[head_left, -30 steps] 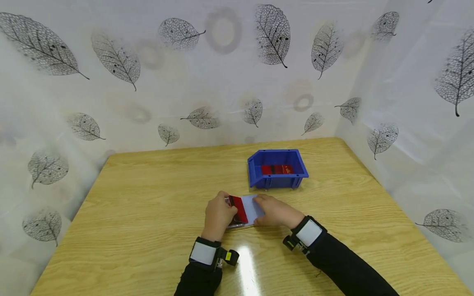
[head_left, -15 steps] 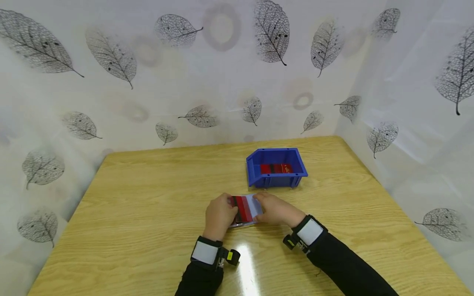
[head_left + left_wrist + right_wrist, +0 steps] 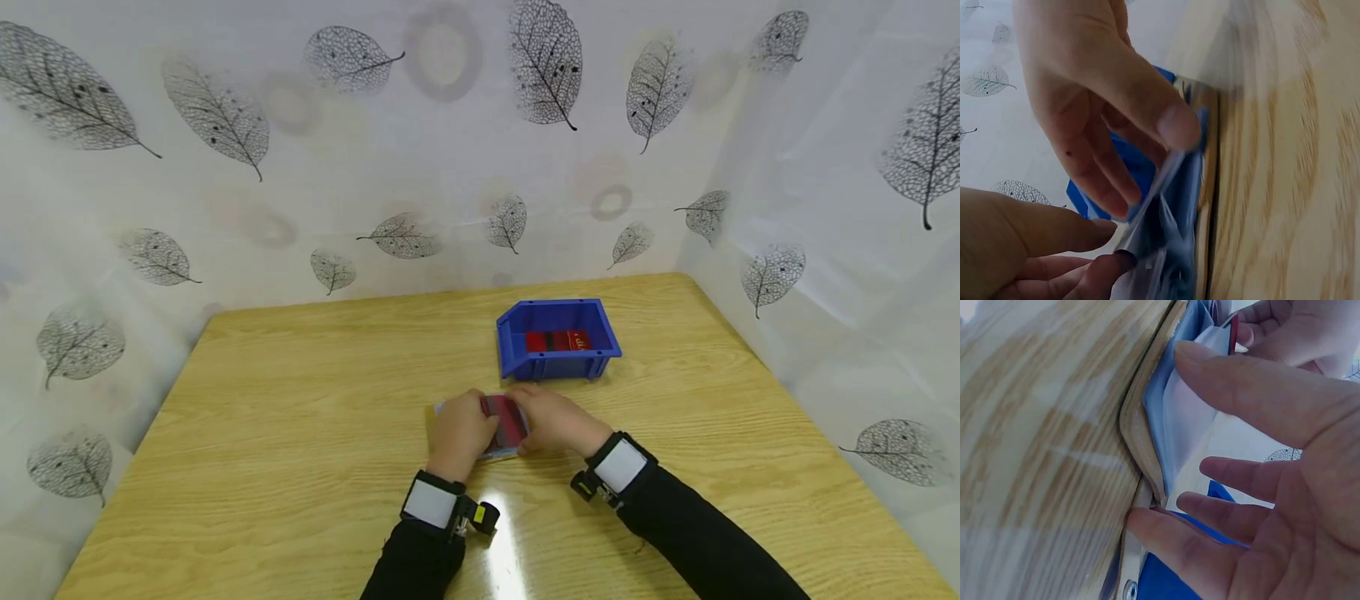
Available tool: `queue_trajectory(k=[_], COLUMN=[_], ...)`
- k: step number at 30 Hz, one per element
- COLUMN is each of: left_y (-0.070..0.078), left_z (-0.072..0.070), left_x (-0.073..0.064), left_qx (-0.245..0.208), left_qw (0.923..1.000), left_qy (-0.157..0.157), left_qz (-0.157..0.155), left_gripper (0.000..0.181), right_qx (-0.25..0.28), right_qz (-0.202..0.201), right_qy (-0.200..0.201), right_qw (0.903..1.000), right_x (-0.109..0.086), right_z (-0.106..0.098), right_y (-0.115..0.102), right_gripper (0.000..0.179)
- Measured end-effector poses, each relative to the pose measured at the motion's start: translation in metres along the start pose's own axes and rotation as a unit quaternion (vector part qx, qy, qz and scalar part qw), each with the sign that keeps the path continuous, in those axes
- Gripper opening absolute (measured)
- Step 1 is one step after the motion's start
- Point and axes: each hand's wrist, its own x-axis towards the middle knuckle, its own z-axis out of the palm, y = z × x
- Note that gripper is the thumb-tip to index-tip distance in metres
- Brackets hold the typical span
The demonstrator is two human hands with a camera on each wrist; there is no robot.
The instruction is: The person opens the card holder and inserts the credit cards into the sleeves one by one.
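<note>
A card holder (image 3: 1138, 434) with a tan cover and clear plastic sleeves lies open on the table, partly hidden by both hands. My left hand (image 3: 461, 433) pinches a red card (image 3: 506, 421) between thumb and fingers; the card shows through a clear sleeve (image 3: 1188, 415). In the left wrist view, the card's edge sits at the fingertips (image 3: 1124, 257). My right hand (image 3: 555, 421) grips the holder's right end, with the thumb (image 3: 1200, 359) at the sleeve's edge and the fingers spread along the far side, near a strap with a metal snap (image 3: 1130, 589).
Just behind the hands stands a blue bin (image 3: 558, 367) with red cards (image 3: 557, 341) inside. The wooden table (image 3: 300, 450) is bounded at the back and right by a pale curtain (image 3: 450, 150) printed with leaves.
My left hand has moved to the right, sliding the red card into the clear sleeve towards my right hand. The holder's tan left edge now shows. My right hand stays at the holder's right end.
</note>
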Motion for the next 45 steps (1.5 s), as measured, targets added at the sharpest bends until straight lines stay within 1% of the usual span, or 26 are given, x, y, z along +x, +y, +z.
queue_trajectory(k=[3, 8, 11, 13, 14, 16, 19, 20, 21, 22, 25, 27, 30, 34, 36, 38, 39, 41, 43, 45], left_y=[0.002, 0.001, -0.001, -0.005, -0.007, -0.013, -0.026, -0.03, -0.035, -0.04, -0.053, -0.059, -0.065, -0.067, -0.068, -0.067, -0.067, -0.067, -0.067, -0.067], left_z=[0.001, 0.003, 0.003, 0.001, 0.0, -0.004, -0.009, -0.011, -0.013, -0.014, -0.019, -0.02, -0.024, -0.027, -0.027, -0.026, -0.026, -0.025, -0.024, -0.024], left_x=[0.0, -0.004, -0.004, -0.004, -0.004, -0.003, -0.003, -0.002, -0.002, -0.002, -0.003, -0.004, -0.005, -0.004, -0.004, -0.003, -0.003, -0.003, -0.004, -0.004], left_qx=[-0.003, -0.001, -0.012, -0.03, -0.035, -0.04, -0.029, -0.023, -0.021, -0.023, -0.04, -0.06, -0.085, -0.096, -0.097, -0.098, -0.098, -0.101, -0.101, -0.102], left_qw=[0.9999, 0.999, 0.9983, 0.9981, 0.998, 0.9977, 0.9958, 0.9955, 0.996, 0.9969, 0.998, 0.9967, 0.9938, 0.9913, 0.9907, 0.9904, 0.9903, 0.9898, 0.9896, 0.9894], left_qy=[-0.003, 0.021, 0.013, 0.006, 0.011, 0.034, 0.08, 0.084, 0.078, 0.063, 0.001, -0.035, -0.067, -0.089, -0.094, -0.097, -0.098, -0.1, -0.102, -0.103], left_qz=[0.01, 0.041, 0.055, 0.054, 0.052, 0.042, 0.035, 0.036, 0.037, 0.041, 0.049, 0.042, 0.026, 0.017, 0.014, 0.009, 0.009, 0.007, 0.008, 0.01], left_gripper=[0.019, 0.014, 0.01, 0.01, 0.011, 0.012, 0.02, 0.022, 0.025, 0.029, 0.038, 0.043, 0.047, 0.052, 0.054, 0.055, 0.056, 0.056, 0.056, 0.055], right_qx=[-0.01, -0.03, -0.04, -0.047, -0.048, -0.051, -0.052, -0.054, -0.055, -0.057, -0.066, -0.072, -0.084, -0.108, -0.126, -0.125, -0.118, -0.088, -0.044, -0.006], right_qz=[-0.008, -0.022, -0.024, -0.023, -0.021, -0.017, -0.009, -0.008, -0.006, -0.005, -0.004, -0.008, -0.022, -0.049, -0.061, -0.069, -0.069, -0.062, -0.051, -0.041], right_qy=[0.005, 0.024, 0.03, 0.03, 0.029, 0.024, 0.017, 0.015, 0.014, 0.013, 0.012, 0.009, 0.009, 0.019, 0.024, 0.025, 0.021, 0.007, -0.005, -0.008], right_qw=[0.9999, 0.999, 0.9984, 0.9982, 0.9982, 0.9983, 0.9984, 0.9984, 0.9984, 0.9983, 0.9978, 0.9973, 0.9962, 0.9927, 0.9899, 0.9894, 0.9903, 0.9942, 0.9977, 0.9991], right_x=[0.002, 0.005, 0.006, 0.007, 0.007, 0.008, 0.009, 0.009, 0.009, 0.009, 0.009, 0.009, 0.01, 0.011, 0.012, 0.013, 0.013, 0.013, 0.013, 0.013], right_z=[0.001, 0.001, 0.001, 0.001, 0.001, 0.002, 0.004, 0.004, 0.005, 0.005, 0.005, 0.003, 0.002, 0.001, 0.0, -0.002, -0.004, -0.006, -0.008, -0.01], right_y=[-0.001, -0.003, -0.003, -0.004, -0.005, -0.007, -0.01, -0.011, -0.011, -0.012, -0.012, -0.012, -0.012, -0.013, -0.014, -0.015, -0.017, -0.018, -0.02, -0.022], right_gripper=[0.079, 0.081, 0.083, 0.084, 0.085, 0.085, 0.087, 0.087, 0.087, 0.087, 0.088, 0.088, 0.09, 0.092, 0.094, 0.095, 0.095, 0.094, 0.089, 0.083])
